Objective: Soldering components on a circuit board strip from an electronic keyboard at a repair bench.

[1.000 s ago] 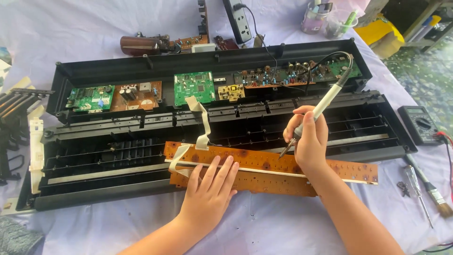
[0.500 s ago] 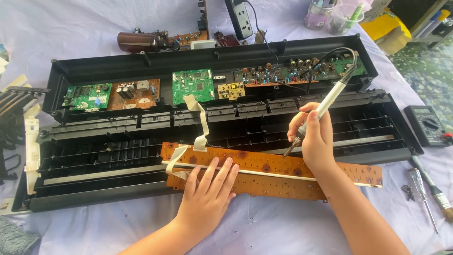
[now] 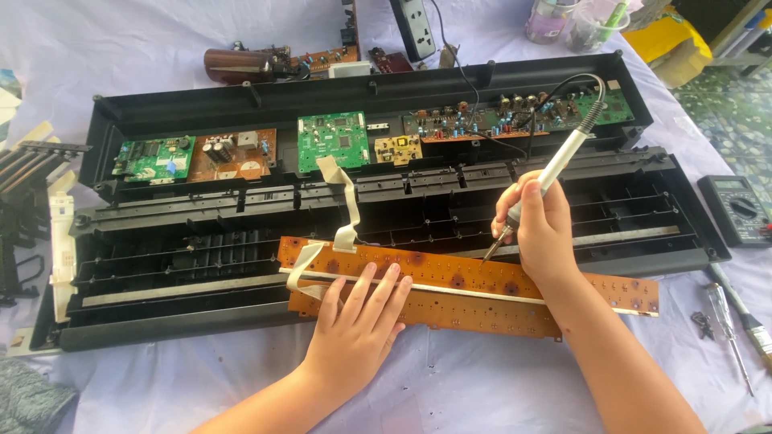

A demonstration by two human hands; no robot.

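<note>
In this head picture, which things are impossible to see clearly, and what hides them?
- Soldering iron tip contact on the long brown circuit board: too small, partly behind the right hand.
- Board area under the left hand: covered by the palm.
- Brush: cut off by the right edge.
- Jars: cut off by the top edge.

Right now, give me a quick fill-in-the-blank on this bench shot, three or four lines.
1. The right hand grips a ____ whose tip meets the long brown circuit board.
2. The left hand lies ____ on that board, palm down.
3. The black multimeter sits at the ____ edge of the picture.
4. The white ribbon cable runs from the board up toward the ____ circuit board.

Missing words: soldering iron; flat; right; green
</note>
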